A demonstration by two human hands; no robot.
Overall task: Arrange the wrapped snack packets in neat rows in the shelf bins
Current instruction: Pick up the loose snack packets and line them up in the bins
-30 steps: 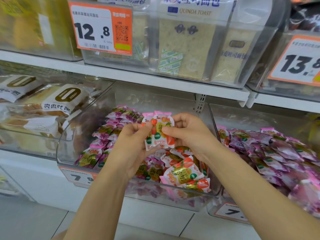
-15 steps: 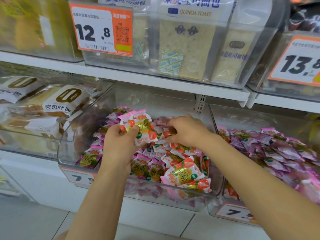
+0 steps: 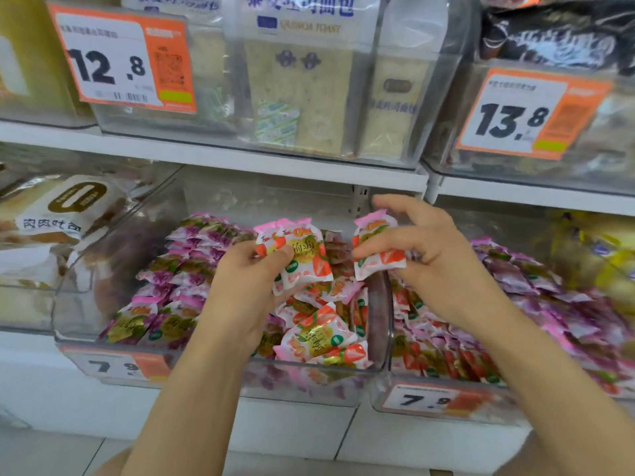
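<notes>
A clear plastic shelf bin [image 3: 220, 369] holds purple grape snack packets [image 3: 192, 266] in rows on its left and red strawberry packets [image 3: 319, 341] piled on its right. My left hand [image 3: 247, 290] grips a small stack of strawberry packets [image 3: 299, 255] above the pile. My right hand [image 3: 422, 249] pinches another strawberry packet [image 3: 376, 249] over the bin's right wall. A second clear bin [image 3: 439, 403] to the right holds strawberry packets in front and purple ones behind.
A white shelf board [image 3: 240, 159] runs just above the bins, carrying clear bins of quinoa toast [image 3: 302, 97]. Orange price tags read 12.8 [image 3: 120, 60] and 13.8 [image 3: 525, 115]. Bread packs [image 3: 58, 221] fill the bin at left.
My right hand has lifted out of the pile with a strawberry packet and moved right. My left hand still holds its packets, now further right. The camera has moved closer.
</notes>
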